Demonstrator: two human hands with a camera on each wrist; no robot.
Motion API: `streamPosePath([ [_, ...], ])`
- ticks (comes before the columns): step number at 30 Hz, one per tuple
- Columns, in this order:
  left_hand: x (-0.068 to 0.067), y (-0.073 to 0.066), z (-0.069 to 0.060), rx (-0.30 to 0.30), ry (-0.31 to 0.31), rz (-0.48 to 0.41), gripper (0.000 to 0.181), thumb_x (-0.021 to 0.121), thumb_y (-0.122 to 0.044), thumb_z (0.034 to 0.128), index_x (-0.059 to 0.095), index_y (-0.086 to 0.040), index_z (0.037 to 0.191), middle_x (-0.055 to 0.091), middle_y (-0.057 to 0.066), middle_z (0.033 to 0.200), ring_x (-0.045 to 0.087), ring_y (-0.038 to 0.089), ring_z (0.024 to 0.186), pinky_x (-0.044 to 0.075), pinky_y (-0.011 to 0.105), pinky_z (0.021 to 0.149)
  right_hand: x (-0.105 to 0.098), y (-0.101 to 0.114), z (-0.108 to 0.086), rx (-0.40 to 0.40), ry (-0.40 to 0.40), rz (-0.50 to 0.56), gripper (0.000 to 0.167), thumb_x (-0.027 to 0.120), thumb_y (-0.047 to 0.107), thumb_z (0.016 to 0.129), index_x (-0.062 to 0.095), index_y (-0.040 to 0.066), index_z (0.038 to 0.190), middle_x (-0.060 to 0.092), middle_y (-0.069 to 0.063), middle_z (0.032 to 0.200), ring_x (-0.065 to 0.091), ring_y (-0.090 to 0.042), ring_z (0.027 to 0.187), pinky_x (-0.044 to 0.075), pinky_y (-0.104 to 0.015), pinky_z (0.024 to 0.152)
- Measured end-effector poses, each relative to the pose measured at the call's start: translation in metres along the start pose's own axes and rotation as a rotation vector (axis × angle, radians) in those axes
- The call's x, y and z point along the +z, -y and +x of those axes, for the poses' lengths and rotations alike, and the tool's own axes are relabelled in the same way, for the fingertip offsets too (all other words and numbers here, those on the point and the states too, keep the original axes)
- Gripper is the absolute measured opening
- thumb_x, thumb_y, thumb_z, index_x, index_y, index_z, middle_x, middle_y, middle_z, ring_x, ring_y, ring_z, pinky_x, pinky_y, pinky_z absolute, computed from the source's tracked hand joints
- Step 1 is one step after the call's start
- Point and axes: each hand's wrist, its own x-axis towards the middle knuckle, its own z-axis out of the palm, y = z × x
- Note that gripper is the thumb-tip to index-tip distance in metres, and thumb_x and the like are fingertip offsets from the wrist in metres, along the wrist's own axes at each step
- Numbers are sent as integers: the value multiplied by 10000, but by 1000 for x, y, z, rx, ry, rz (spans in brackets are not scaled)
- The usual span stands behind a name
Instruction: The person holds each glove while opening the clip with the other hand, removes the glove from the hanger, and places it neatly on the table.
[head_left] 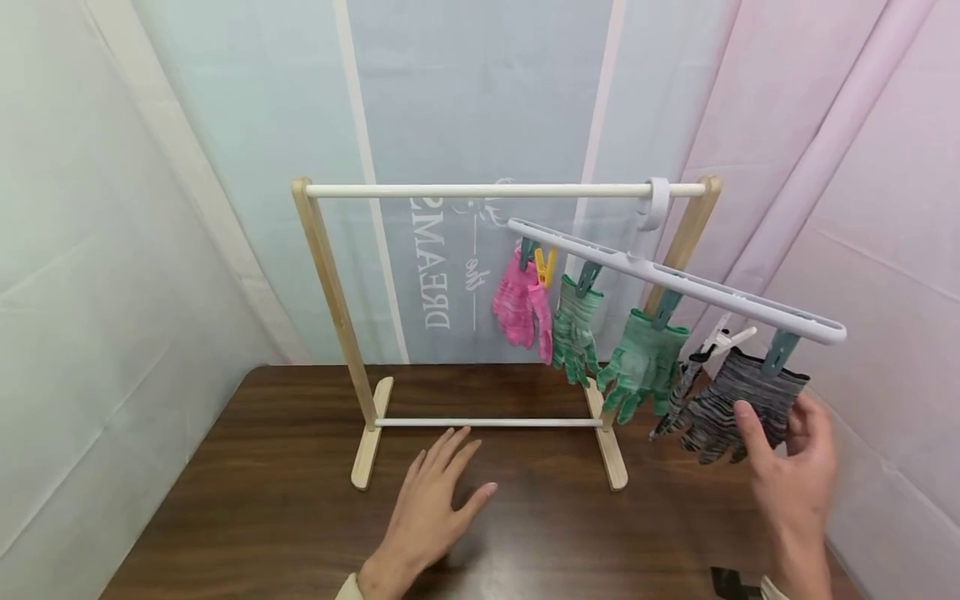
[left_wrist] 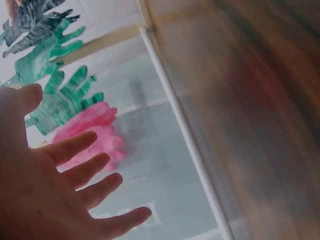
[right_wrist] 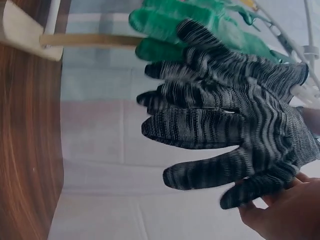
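- Clock directions are taken from the middle of the head view. The striped glove [head_left: 750, 400], black and grey, hangs near 4 o'clock, its cuff up and fingers down, from a blue-grey peg [head_left: 780, 354].
- The right hand [head_left: 798, 458] pinches this glove at its edge below the cuff, thumb across the front and fingers behind.
- The left hand [head_left: 429, 504], between 6 and 7 o'clock, is spread with fingers nearly straight and holds nothing.
- The glove looks knitted: probably light, soft and floppy, hard to break, and not very slippery. The cuff beside the peg seems the best hold; a tug on the fingertips would likely stretch it and swing the hanger [head_left: 720, 287].
- That hanger, seemingly stiff plastic, slants from near the centre towards 3 o'clock. Its hook [head_left: 657, 207], at 2 o'clock, is over the rack's top bar [head_left: 480, 191].
- A second striped glove [head_left: 677, 398] hangs just beside the held one, by a white clip [head_left: 727, 340], and could snag.
- Further towards the centre hang two green gloves [head_left: 645, 358], then pink gloves [head_left: 516, 304] with a yellow clip [head_left: 546, 268].
- The rack's right post [head_left: 688, 229] stands behind the hanger; its lower bar [head_left: 487, 422] runs at 6 o'clock, above the desk [head_left: 255, 467].
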Motion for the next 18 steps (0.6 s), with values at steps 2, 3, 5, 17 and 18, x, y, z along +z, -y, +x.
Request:
streamPosePath([
  [2,3,-12,2,21,-33,2,644,543,-641,1006,556,-237,1506,429,-48,1658,379,244,1559,373,590,1203,0,-1,3,-1,0,27,420,757,77,932,638,176,1323,691,234,1020,655,51,897,494,-60,763],
  [3,4,-17,4,31,-51,3,635,538,-639,1010,564,-234,1499,444,-43,1649,388,238,1553,379,573,1203,0,-1,5,2,0,32,388,756,85,935,654,184,1296,693,228,1005,655,53,873,498,-57,737],
  [5,6,-29,7,53,-86,-9,608,549,-615,1016,582,-224,1481,477,-26,1627,417,247,1534,392,557,1197,0,-2,7,9,-5,35,331,760,106,938,679,210,1242,692,229,971,655,64,827,498,-50,688],
  [17,3,-115,41,167,-200,-88,411,536,-443,1077,624,-225,1414,582,-72,1489,532,128,1399,493,423,1101,-2,-3,11,-76,31,81,132,776,125,923,741,212,1016,671,282,810,598,96,677,455,-63,607],
  [18,1,-122,45,179,-201,-102,402,538,-433,1078,624,-227,1412,584,-82,1480,532,115,1394,496,414,1099,-2,-2,10,-78,30,87,124,775,121,922,744,204,1009,675,284,813,601,95,682,457,-63,611],
])
